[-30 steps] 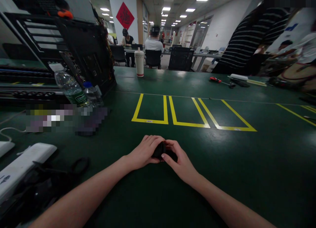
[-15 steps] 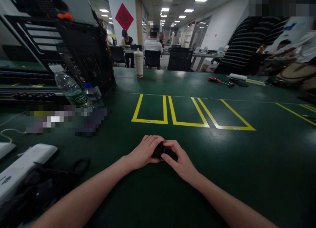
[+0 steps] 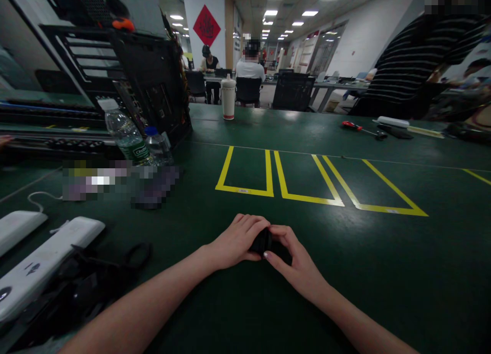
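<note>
A small black block-like object sits between my two hands, low over the green table; its kind I cannot make out. My left hand is wrapped over its left side, fingers on top and thumb below. From the right, my right hand pinches its near end, forefinger above and thumb at the lower edge. Both hands hide much of the object. Just beyond them, yellow tape marks several open-ended outlines on the tabletop.
Plastic bottles stand at the left by a black metal frame. White power banks or boxes and dark straps lie near left. A white cup and a red-handled screwdriver are at the back. A person in stripes stands far right.
My view has turned slightly left, so the scene sits farther right in the picture. Both hands keep the same hold on the black object. A bit of someone's hand shows at the far left edge.
</note>
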`<state>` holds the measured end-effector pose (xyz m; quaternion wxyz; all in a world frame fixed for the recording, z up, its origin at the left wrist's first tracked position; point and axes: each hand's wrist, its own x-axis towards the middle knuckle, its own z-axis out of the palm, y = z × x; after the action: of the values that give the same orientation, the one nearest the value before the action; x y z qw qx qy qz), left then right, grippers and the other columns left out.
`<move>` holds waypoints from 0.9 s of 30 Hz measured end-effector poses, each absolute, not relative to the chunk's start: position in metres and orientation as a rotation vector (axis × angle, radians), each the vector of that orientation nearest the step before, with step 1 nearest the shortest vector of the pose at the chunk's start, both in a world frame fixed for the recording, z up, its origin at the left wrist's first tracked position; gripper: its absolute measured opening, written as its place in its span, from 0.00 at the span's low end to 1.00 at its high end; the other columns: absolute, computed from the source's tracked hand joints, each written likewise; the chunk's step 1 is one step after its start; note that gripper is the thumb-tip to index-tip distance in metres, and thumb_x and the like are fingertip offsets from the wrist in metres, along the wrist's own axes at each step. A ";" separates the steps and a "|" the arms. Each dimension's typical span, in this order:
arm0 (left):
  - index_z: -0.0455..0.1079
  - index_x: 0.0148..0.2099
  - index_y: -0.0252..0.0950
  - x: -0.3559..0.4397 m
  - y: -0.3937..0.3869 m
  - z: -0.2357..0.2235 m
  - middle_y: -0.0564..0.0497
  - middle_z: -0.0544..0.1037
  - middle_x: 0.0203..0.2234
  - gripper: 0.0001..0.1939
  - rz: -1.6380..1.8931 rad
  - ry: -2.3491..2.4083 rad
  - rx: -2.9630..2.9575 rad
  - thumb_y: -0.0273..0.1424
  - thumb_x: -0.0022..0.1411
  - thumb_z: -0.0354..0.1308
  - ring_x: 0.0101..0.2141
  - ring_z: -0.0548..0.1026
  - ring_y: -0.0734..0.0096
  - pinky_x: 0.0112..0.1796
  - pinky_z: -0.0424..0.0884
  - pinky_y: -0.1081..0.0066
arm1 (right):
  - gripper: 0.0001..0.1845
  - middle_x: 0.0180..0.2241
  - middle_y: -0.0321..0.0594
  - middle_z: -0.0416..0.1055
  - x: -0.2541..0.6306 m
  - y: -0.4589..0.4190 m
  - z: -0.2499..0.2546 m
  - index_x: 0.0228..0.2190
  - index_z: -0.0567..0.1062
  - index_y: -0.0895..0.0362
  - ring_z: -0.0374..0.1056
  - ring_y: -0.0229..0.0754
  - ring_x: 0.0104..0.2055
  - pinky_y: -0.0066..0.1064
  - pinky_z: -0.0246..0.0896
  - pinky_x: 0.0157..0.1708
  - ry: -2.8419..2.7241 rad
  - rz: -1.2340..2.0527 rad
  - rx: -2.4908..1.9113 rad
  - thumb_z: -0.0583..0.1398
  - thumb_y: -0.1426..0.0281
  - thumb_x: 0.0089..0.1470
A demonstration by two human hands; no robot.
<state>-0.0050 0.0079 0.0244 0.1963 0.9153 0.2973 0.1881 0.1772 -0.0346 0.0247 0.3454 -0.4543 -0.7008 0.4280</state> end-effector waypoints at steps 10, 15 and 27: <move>0.51 0.54 0.33 -0.006 0.015 0.022 0.42 0.63 0.49 0.35 0.506 0.820 2.586 0.32 0.46 0.64 0.47 0.62 0.59 0.45 0.57 0.62 | 0.14 0.43 0.41 0.62 0.178 -0.031 0.011 0.43 0.60 0.50 0.61 0.43 0.48 0.40 0.59 0.48 -1.785 1.096 -1.276 0.53 0.68 0.52; 0.51 0.54 0.33 -0.008 0.017 0.026 0.42 0.63 0.49 0.36 0.474 0.804 2.609 0.32 0.46 0.64 0.47 0.62 0.58 0.45 0.57 0.63 | 0.18 0.45 0.41 0.62 0.179 -0.028 0.012 0.46 0.59 0.50 0.61 0.43 0.48 0.37 0.61 0.48 -1.862 1.091 -1.347 0.53 0.67 0.53; 0.53 0.53 0.31 -0.009 0.023 0.023 0.42 0.64 0.47 0.31 0.478 0.773 2.667 0.37 0.50 0.60 0.45 0.64 0.60 0.43 0.59 0.65 | 0.15 0.45 0.42 0.64 0.186 -0.028 -0.007 0.39 0.66 0.48 0.64 0.48 0.47 0.36 0.66 0.43 -1.826 0.923 -1.346 0.59 0.68 0.45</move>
<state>-0.0087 0.0226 0.0226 0.1613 0.9342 0.2707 0.1673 0.1856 -0.0285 -0.0068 0.3394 -0.5171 -0.7013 0.3544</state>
